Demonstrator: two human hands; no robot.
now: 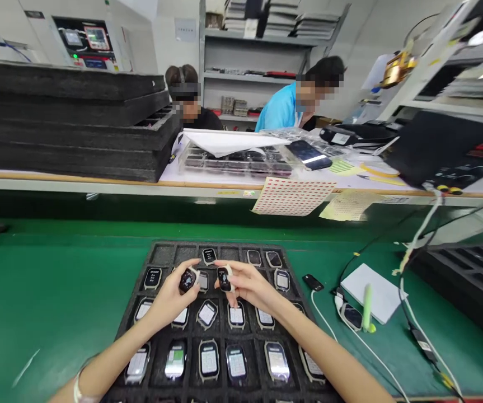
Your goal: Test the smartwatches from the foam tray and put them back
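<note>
I see the left hand (pixel 173 298) closed on a watch (pixel 188 280) and the right hand (pixel 253 283) pinching a 2nd watch (pixel 224 278), both above the black foam tray (pixel 161 256) on the green bench (pixel 56 291). Fingers cover part of each case, and I can't read either screen. The forearms hide some tray watches (pixel 209 360); my view's lower edge cuts off the nearest row. Their pale screens carry lines too small to read. The hanging sheet (pixel 294 197) bears red marks, illegible from here.
</note>
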